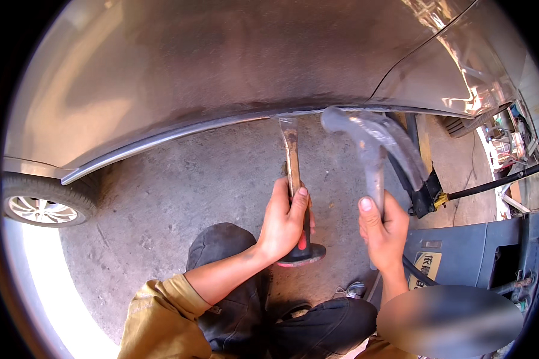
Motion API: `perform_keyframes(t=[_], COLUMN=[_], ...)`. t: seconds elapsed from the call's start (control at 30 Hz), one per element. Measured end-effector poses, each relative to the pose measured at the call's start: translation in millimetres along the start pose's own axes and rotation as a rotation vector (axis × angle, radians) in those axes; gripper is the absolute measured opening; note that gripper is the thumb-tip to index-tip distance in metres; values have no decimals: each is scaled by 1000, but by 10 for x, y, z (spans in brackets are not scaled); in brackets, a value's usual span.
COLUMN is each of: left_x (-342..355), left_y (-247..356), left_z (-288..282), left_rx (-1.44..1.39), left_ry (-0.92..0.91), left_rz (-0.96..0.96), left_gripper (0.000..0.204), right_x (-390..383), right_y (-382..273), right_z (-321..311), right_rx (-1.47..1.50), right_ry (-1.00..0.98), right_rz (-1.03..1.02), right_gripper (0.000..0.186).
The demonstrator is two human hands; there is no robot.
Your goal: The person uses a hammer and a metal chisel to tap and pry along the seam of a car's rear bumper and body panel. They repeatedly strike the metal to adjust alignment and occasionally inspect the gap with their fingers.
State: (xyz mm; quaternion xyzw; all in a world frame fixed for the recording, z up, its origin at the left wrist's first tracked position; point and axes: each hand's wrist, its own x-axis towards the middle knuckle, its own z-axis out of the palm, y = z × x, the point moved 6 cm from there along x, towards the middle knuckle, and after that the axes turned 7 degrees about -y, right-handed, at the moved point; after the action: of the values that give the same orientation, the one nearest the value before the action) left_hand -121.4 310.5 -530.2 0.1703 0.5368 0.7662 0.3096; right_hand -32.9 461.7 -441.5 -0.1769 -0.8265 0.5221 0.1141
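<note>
My left hand (281, 221) is wrapped round a flat chisel (291, 146) with a black and red guard at its lower end. The chisel's flat tip points up at the bottom edge of a brown car's sill (188, 127); whether it touches is hard to tell. To the right, my right hand (386, 230) grips a worn grey claw hammer (372, 134) by its handle, thumb laid along it. The hammer's head is raised beside the chisel, just under the sill and apart from the chisel.
A car wheel (45, 203) stands at the left. At the right are a black lift arm or stand (424, 194), a black hose (500, 180) and a blue-grey machine casing (461, 245). My bent knees are over the concrete floor (144, 197).
</note>
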Motion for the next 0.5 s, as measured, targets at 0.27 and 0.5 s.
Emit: perform_keyframes(t=[0.27,0.5], left_x=[182,219], left_y=[-63,-96], left_z=[-2,44], left_rx=[28,13], left_ry=[9,17], left_rz=[-60,-14], left_gripper=[23,23], right_x=[7,-190], right_y=[-373,-1340], right_z=[-275,-863], right_rx=[292,437], right_ry=[188,320], right_rz=[-207,-823], right_gripper=[38,48])
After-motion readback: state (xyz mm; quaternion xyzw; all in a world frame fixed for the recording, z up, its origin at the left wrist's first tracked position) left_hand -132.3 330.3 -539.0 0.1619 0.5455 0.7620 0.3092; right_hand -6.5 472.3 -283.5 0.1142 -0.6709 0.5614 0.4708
